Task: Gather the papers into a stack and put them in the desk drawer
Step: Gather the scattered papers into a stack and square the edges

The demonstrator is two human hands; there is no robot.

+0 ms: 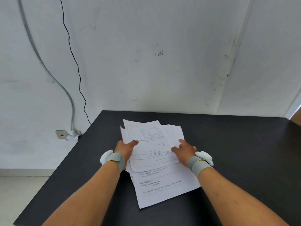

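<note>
The papers [154, 154] were lying in a loose, fanned pile on the dark surface [244, 152], roughly midway across it and nearer the wall than the near edge. The sheets were not squared: the upper ones were skewed toward the wall, while a lower sheet jutted out toward the person at a tilt.

The left hand [124, 148] was placed at the left edge of the papers, its thumb lying on the top sheet and its other fingers hidden below the edge, so the grip seemed to be pinching the left margin of the upper sheets. The right hand [184, 150] was laid at the right edge of the papers with its fingers spread and resting on the sheets; whether anything was pinched beneath it could not be told. The pile was flanked in this way, it was judged, so that the loose sheets could be pushed inward from both sides and their edges brought into line.

A grey band with a white pad was worn on each wrist.

Printed lines, ruled frames and what looked like form fields were seen on the sheets, but the writing was too small and blurred to be read. No brand or label was made out. No drawer was in view.
</note>
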